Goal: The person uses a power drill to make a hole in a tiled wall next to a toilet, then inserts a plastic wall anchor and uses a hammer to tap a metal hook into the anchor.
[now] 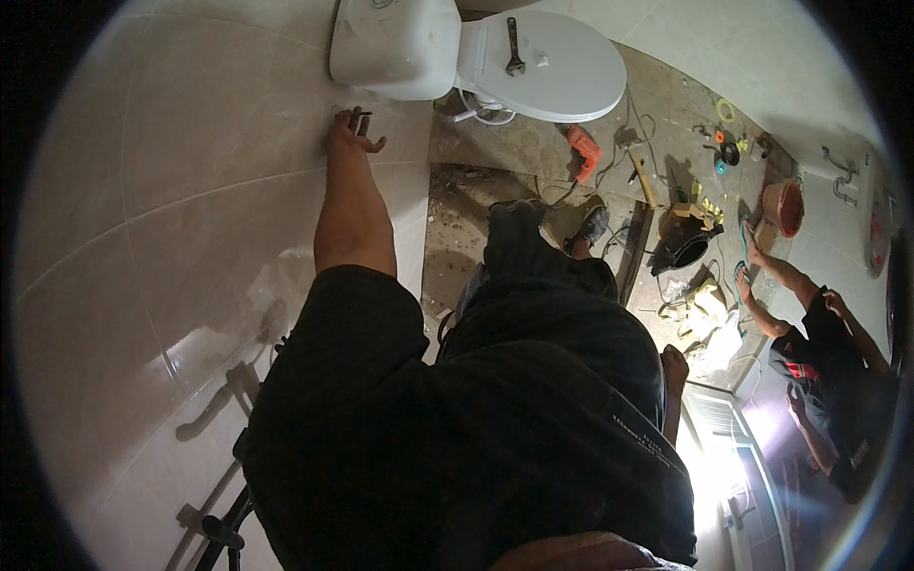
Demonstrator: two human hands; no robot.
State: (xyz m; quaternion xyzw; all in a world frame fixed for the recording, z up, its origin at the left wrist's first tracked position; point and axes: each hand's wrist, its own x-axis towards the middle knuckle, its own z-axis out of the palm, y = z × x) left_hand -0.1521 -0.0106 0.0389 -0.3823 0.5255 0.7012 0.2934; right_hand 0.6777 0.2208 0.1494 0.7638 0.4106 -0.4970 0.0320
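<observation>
My left arm stretches up along the tiled wall, and my left hand (pixel 354 131) is just below the white toilet tank (pixel 395 52). Its fingers are bent around a thin, short dark piece (pixel 362 113) by the wall, while one digit sticks out to the side. What the piece is, I cannot make out. Low at my right side hangs my right hand (pixel 674 366), partly hidden by my body, its fingers unclear. On the closed toilet lid (pixel 571 71) lie an adjustable wrench (pixel 514 49) and a small white bit.
An orange power drill (pixel 584 152) and a hammer (pixel 642 177) lie on the dusty floor, with cords around them. Farther right are a black bucket (pixel 682 246), a reddish bucket (pixel 784 207) and scattered small parts. Another person (pixel 824 362) is at the right, near a bright light.
</observation>
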